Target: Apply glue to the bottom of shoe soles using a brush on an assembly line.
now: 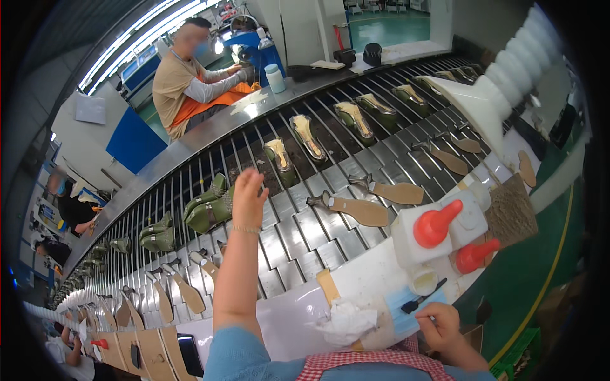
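Note:
My left hand (249, 197) reaches over the slatted conveyor (279, 238), its fingers stretched out and holding nothing. Just left of it, a pair of green shoes (210, 213) lies on the rods; beyond its fingertips stands a green shoe upper with a pale sole side up (279, 162). My right hand (443, 327) is closed, fingers curled in, at the near edge of the bench; what it holds, if anything, is hidden. Close to its fingers a small black brush (413, 306) lies on a blue face mask (400, 311). Tan heeled soles (359, 211) lie on the nearer metal slats.
White bottles with red nozzles (438, 225) stand on the right of the bench, near an open small pot (424, 281) and crumpled white tissue (346, 322). A white ribbed duct (502, 79) hangs at upper right. Across the conveyor, a person (190, 79) works. A phone (189, 354) lies lower left.

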Available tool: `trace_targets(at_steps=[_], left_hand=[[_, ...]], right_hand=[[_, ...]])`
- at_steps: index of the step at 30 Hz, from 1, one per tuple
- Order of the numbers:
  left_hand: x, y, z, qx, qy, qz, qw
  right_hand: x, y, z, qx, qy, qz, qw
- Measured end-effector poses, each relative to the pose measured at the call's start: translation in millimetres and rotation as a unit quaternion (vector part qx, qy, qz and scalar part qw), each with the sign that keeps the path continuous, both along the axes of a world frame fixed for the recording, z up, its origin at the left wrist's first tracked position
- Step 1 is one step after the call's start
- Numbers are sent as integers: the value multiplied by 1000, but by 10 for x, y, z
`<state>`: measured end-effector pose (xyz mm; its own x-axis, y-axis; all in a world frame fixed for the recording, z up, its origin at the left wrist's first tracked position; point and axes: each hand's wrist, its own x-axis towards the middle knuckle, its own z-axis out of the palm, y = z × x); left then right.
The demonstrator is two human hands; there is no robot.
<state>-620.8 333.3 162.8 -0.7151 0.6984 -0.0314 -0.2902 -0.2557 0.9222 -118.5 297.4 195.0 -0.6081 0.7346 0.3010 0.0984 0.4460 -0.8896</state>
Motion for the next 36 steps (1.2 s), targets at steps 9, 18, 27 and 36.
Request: trace_targets(at_steps=[9, 18, 27, 36], left_hand=[[2285, -1449, 928, 236, -163, -345, 894], [3280, -2462, 1018, 161, -94, -151, 971], [3699, -2605, 1225, 140, 139, -168, 966], [3559, -2470, 867, 130, 275, -192, 933]], right_hand=[[-1180, -589, 828, 343, 102, 311, 880], [-1633, -1579, 799, 292, 169, 141, 931], [-1372, -1653, 870, 62, 343, 194, 917], [-787, -1310, 718, 56, 276, 197, 939]])
